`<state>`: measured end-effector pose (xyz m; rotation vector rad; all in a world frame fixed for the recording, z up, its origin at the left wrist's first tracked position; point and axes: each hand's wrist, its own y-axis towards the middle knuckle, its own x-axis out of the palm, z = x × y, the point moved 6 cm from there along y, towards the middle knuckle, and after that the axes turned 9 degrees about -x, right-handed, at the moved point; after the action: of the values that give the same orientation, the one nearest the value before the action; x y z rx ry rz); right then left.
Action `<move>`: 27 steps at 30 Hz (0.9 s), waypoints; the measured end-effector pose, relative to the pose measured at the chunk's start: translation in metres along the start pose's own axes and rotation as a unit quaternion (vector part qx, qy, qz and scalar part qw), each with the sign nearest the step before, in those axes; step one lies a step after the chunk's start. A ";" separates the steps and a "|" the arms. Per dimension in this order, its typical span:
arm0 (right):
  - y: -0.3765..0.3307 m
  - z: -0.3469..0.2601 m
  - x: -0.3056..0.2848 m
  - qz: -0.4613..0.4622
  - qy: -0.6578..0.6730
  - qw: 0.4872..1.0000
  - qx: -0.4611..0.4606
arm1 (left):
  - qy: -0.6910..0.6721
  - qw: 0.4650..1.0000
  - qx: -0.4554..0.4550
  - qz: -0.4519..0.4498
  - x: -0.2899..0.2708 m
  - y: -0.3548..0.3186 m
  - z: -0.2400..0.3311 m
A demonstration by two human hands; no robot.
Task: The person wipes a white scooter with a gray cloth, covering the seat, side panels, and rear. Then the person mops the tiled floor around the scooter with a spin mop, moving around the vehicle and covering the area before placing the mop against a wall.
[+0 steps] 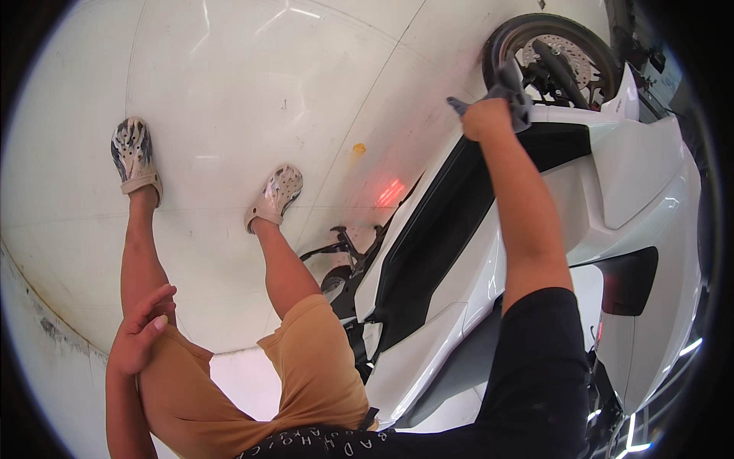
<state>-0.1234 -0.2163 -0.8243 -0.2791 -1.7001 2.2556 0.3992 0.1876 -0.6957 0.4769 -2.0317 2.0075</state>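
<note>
My right hand (487,119) reaches out to the front of a white scooter (638,176), closed on a grey cloth (520,107). The cloth bunches out on both sides of the hand, against the body panel just behind the front wheel (508,46). Part of the cloth hides the wheel's lower edge. At the lower left, my left hand (141,333) rests by my left thigh, fingers loosely stretched and holding nothing. A black footboard strip (436,245) runs along the scooter's side below my right arm.
Along my right side stands the scooter, its centre stand (348,249) touching the pale, glossy floor (206,92). My feet, in patterned clogs (279,195), are set apart on that floor. A yellow spot (358,148) marks it between me and the wheel. A wall (46,329) curves at the lower left.
</note>
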 end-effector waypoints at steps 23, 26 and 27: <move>-0.237 0.229 -0.099 0.228 0.203 0.906 0.292 | 0.049 0.995 0.087 0.008 -0.012 0.004 -0.017; -0.274 0.238 -0.130 0.282 0.229 0.880 0.307 | 0.016 0.991 0.110 0.074 -0.026 -0.009 -0.005; -0.275 0.213 -0.142 0.327 0.280 0.858 0.280 | 0.003 0.988 0.119 0.103 -0.032 -0.018 0.003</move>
<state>-0.0277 -0.3889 -0.5041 -1.3707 -0.6453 2.6006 0.4360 0.1865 -0.6917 0.3163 -1.9147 2.3862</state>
